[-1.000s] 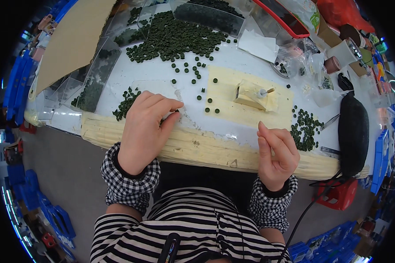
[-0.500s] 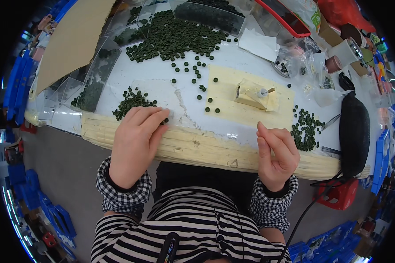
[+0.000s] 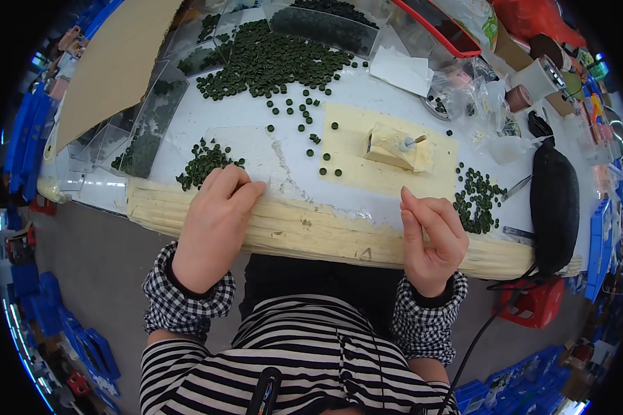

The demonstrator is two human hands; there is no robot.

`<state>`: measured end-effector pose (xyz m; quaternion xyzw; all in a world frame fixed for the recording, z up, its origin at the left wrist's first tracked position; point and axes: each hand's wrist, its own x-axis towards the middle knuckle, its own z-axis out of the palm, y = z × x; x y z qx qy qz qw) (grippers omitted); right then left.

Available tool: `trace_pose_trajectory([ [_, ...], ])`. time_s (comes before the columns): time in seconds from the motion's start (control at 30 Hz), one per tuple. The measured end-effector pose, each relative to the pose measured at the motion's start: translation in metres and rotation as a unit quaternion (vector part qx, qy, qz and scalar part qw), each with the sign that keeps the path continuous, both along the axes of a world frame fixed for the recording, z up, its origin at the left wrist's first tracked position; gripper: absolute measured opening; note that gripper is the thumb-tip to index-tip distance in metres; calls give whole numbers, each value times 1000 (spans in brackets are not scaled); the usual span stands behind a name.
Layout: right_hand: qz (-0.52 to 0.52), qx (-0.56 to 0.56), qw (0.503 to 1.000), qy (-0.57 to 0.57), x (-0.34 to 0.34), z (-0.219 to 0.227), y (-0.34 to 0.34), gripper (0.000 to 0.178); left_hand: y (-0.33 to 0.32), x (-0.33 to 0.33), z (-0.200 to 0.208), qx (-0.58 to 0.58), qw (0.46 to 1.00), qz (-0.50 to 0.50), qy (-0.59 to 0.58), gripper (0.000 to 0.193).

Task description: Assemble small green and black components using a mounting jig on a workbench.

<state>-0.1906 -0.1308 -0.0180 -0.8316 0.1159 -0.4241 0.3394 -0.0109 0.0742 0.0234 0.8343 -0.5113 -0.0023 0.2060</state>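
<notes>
My left hand [image 3: 214, 225] rests at the padded table edge, beside a small pile of dark green round pieces [image 3: 204, 162]. Its fingers are curled, with thumb and index finger close together; whatever they hold is hidden. My right hand [image 3: 435, 238] is raised over the edge, thumb and index fingertip pinched. Anything in that pinch is too small to make out. Nearest to it is another pile of green pieces [image 3: 476, 204]. Beyond lies a cream sheet [image 3: 346, 131] bearing a cream-wrapped block [image 3: 393, 146] with a short metal shaft sticking out.
A large heap of green pieces [image 3: 277, 66] lies at the back, among clear trays [image 3: 322, 28]. Cardboard [image 3: 111, 62] leans at left. At right are a black padded cylinder [image 3: 555, 207] with a cable, tweezers [image 3: 518, 187] and plastic bags. Cream padding [image 3: 311, 232] lines the front edge.
My left fingers have curled in more, and the green piece that showed at their tips is out of sight. My right hand keeps its pinch. The whole view has shifted slightly.
</notes>
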Motion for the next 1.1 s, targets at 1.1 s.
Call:
trace_pose_trajectory([
  [1.1,5,-8,1000,9,1,0,-1,31,-43,-11,-19,-414,215,30,884,30],
])
